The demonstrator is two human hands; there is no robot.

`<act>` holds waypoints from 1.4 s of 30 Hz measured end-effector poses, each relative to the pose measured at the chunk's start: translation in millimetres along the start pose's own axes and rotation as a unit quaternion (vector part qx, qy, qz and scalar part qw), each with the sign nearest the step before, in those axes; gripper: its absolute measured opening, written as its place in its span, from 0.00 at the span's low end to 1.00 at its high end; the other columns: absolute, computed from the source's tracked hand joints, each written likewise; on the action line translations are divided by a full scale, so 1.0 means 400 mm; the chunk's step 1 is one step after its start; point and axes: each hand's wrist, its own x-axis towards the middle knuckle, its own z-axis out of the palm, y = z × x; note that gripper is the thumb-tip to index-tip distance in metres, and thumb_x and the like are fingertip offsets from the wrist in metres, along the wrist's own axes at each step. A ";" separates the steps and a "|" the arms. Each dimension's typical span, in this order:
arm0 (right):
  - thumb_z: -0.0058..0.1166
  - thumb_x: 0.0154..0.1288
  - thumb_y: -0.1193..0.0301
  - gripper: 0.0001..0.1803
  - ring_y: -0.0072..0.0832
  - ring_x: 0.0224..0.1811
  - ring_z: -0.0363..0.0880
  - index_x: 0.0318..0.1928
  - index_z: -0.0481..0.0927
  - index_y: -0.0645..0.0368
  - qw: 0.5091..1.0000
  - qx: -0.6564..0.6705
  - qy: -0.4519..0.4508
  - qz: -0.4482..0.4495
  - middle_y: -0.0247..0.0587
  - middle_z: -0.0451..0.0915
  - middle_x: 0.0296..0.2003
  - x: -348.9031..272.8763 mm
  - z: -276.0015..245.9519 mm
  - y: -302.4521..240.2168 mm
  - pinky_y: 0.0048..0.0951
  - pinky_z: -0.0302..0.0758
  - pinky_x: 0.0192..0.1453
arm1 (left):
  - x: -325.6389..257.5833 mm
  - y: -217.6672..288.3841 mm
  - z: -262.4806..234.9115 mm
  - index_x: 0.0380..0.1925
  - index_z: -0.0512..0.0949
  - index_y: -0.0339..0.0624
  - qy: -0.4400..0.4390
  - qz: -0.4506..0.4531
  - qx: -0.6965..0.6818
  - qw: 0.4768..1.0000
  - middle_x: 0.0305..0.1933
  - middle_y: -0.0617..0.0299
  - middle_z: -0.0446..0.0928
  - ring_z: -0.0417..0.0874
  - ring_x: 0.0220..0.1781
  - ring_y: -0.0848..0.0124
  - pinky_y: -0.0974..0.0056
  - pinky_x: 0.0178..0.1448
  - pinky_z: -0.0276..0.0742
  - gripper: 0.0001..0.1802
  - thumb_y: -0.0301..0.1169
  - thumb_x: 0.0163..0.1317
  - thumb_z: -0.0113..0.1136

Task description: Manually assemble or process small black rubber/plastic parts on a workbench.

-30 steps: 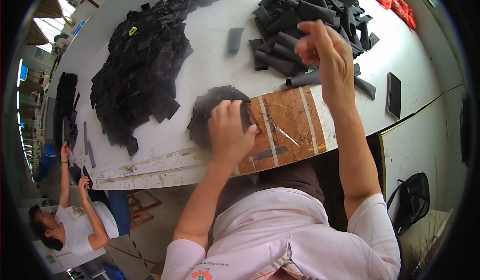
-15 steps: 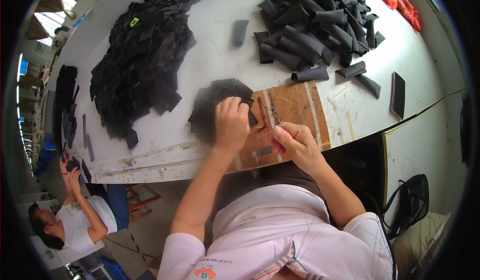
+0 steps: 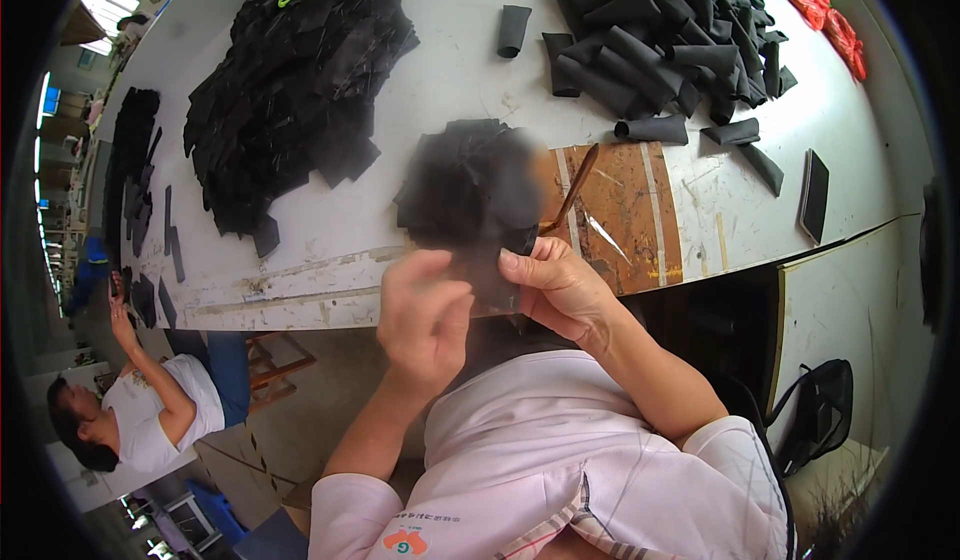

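Note:
A dark, thin piece of black fabric (image 3: 488, 282) hangs at the table's front edge, its right side pinched between the thumb and fingers of my right hand (image 3: 565, 288). Just left of it is my left hand (image 3: 425, 315), smeared by motion. Its fingers are bent and parted from the thumb, with nothing visible between them. Beyond both hands lies a small stack of black fabric pieces (image 3: 455, 185), partly blurred on its right side. A wooden board (image 3: 640, 245) beside the stack carries a slim brown stick-like tool (image 3: 577, 188).
A large heap of flat black pieces (image 3: 300, 90) covers the left of the white table (image 3: 460, 70). Rolled black tubes (image 3: 640, 60) are piled at the far right, near red plastic bags (image 3: 825, 25). A phone (image 3: 814, 197) lies at right. Another person (image 3: 165, 395) works at far left.
My right hand has moved down and left and now holds a black fabric piece. My left hand has left the small stack and come back toward me. The view has shifted slightly.

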 end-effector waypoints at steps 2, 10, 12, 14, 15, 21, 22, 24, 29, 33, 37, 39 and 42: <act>0.52 0.60 0.67 0.08 0.21 0.29 0.75 0.33 0.77 0.60 0.997 -0.001 0.036 -0.074 0.35 0.78 0.29 0.004 0.017 0.006 0.25 0.73 0.33 | -0.019 0.022 0.018 0.40 0.70 0.34 0.116 -0.227 -0.261 0.931 0.44 0.51 0.70 0.73 0.43 0.64 0.67 0.49 0.68 0.13 0.22 0.54 0.54; 0.49 0.62 0.65 0.11 0.20 0.25 0.74 0.33 0.75 0.62 0.987 -0.005 0.023 -0.158 0.36 0.77 0.27 -0.004 0.047 0.019 0.21 0.73 0.29 | -0.006 0.056 0.037 0.43 0.66 0.29 0.134 -0.345 -0.529 0.763 0.39 0.53 0.72 0.75 0.39 0.69 0.63 0.45 0.74 0.16 0.23 0.54 0.51; 0.50 0.61 0.65 0.11 0.19 0.24 0.73 0.32 0.76 0.60 0.984 -0.007 0.038 -0.172 0.34 0.77 0.26 0.003 0.043 0.031 0.21 0.72 0.27 | -0.007 0.054 0.039 0.44 0.66 0.29 0.113 -0.336 -0.535 0.767 0.41 0.52 0.72 0.77 0.41 0.68 0.64 0.46 0.75 0.15 0.21 0.56 0.51; 0.51 0.61 0.65 0.10 0.17 0.23 0.73 0.31 0.76 0.59 0.981 -0.007 0.054 -0.187 0.31 0.77 0.25 0.006 0.042 0.034 0.20 0.70 0.25 | -0.004 0.056 0.042 0.43 0.66 0.29 0.109 -0.340 -0.522 0.774 0.40 0.53 0.72 0.77 0.40 0.68 0.64 0.46 0.75 0.14 0.20 0.56 0.50; 0.50 0.62 0.64 0.11 0.17 0.22 0.72 0.30 0.76 0.60 0.979 -0.025 0.066 -0.190 0.32 0.76 0.24 0.007 0.040 0.033 0.19 0.69 0.24 | -0.003 0.056 0.045 0.42 0.67 0.29 0.105 -0.345 -0.510 0.781 0.40 0.53 0.73 0.77 0.39 0.68 0.65 0.45 0.76 0.13 0.20 0.56 0.50; 0.49 0.62 0.63 0.13 0.15 0.21 0.69 0.27 0.75 0.60 0.979 -0.024 0.082 -0.184 0.32 0.75 0.22 0.008 0.051 0.026 0.17 0.67 0.23 | 0.008 0.058 0.054 0.37 0.71 0.31 0.137 -0.382 -0.457 0.792 0.35 0.58 0.75 0.77 0.33 0.75 0.71 0.40 0.73 0.08 0.20 0.56 0.50; 0.49 0.62 0.63 0.13 0.14 0.21 0.69 0.27 0.75 0.60 0.978 -0.025 0.092 -0.185 0.31 0.75 0.22 0.007 0.055 0.025 0.17 0.66 0.23 | 0.010 0.058 0.053 0.37 0.71 0.31 0.136 -0.381 -0.457 0.792 0.35 0.58 0.75 0.77 0.33 0.75 0.71 0.40 0.73 0.08 0.20 0.56 0.50; 0.49 0.62 0.63 0.14 0.14 0.20 0.69 0.27 0.76 0.59 0.974 -0.052 0.093 -0.199 0.30 0.75 0.21 0.010 0.048 0.030 0.17 0.66 0.23 | 0.015 0.059 0.050 0.35 0.72 0.33 0.133 -0.394 -0.404 0.815 0.33 0.61 0.75 0.74 0.31 0.78 0.74 0.37 0.70 0.07 0.19 0.55 0.51; 0.49 0.62 0.60 0.14 0.17 0.20 0.70 0.27 0.78 0.57 0.954 -0.264 0.087 -0.115 0.30 0.75 0.22 -0.017 0.031 0.001 0.19 0.68 0.26 | 0.008 0.039 0.049 0.32 0.73 0.33 0.135 -0.384 -0.299 0.863 0.30 0.63 0.75 0.73 0.29 0.80 0.75 0.33 0.69 0.06 0.19 0.52 0.52; 0.56 0.53 0.56 0.20 0.42 0.19 0.70 0.25 0.75 0.63 0.583 -0.707 0.224 -0.333 0.41 0.71 0.17 -0.069 0.017 -0.004 0.33 0.70 0.25 | 0.019 0.030 0.025 0.27 0.73 0.33 0.162 -0.375 -0.194 0.892 0.24 0.62 0.76 0.73 0.25 0.79 0.72 0.31 0.70 0.04 0.18 0.49 0.54; 0.60 0.48 0.76 0.10 0.29 0.24 0.75 0.34 0.76 0.61 0.705 -0.582 0.099 -0.392 0.40 0.75 0.31 -0.084 0.086 -0.021 0.25 0.72 0.27 | 0.018 0.046 0.048 0.28 0.73 0.34 0.084 -0.251 -0.156 0.952 0.21 0.66 0.73 0.71 0.21 0.82 0.78 0.28 0.68 0.06 0.16 0.49 0.57; 0.59 0.48 0.77 0.10 0.29 0.23 0.75 0.34 0.76 0.60 0.667 -0.604 0.110 -0.422 0.40 0.75 0.32 -0.067 0.061 -0.007 0.25 0.72 0.27 | 0.020 0.054 0.055 0.28 0.74 0.34 0.086 -0.226 -0.095 0.966 0.22 0.64 0.74 0.72 0.22 0.81 0.78 0.28 0.69 0.07 0.15 0.48 0.56; 0.56 0.46 0.81 0.11 0.32 0.24 0.74 0.34 0.74 0.61 0.577 -0.667 0.109 -0.458 0.41 0.73 0.31 -0.044 0.052 0.004 0.28 0.73 0.26 | 0.023 0.050 0.062 0.28 0.74 0.33 0.093 -0.185 -0.001 0.978 0.23 0.60 0.76 0.75 0.22 0.80 0.75 0.26 0.71 0.08 0.13 0.46 0.56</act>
